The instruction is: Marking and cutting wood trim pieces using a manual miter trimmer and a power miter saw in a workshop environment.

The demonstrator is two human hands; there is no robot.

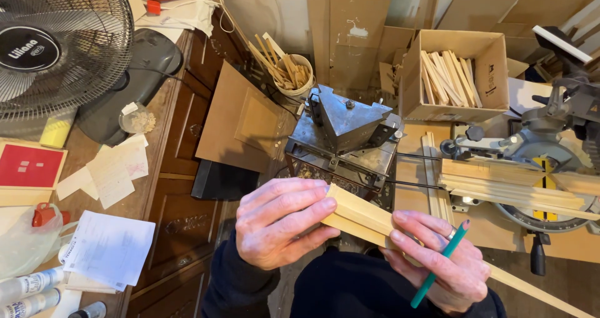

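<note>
Right now the left hand (279, 223) closes around one end of a pale wooden moulding strip (359, 215), fingers curled over its top face and thumb underneath. The right hand (440, 262) grips the same strip further along, where the wood runs down and away past the wrist, and it also pinches a green pencil (437, 265) that slants across its fingers, tip pointing down. Just beyond the two hands stands a grey metal corner machine (347, 130). Beyond the right hand sits a mitre saw (550, 143) with more wood strips (512, 190) laid across its base, and past that a cardboard box (494, 68) holding cut sticks. Off past the left hand, a wooden tabletop (81, 149) carries papers (109, 246), a fan (56, 43) and glue bottles (28, 287).
</note>
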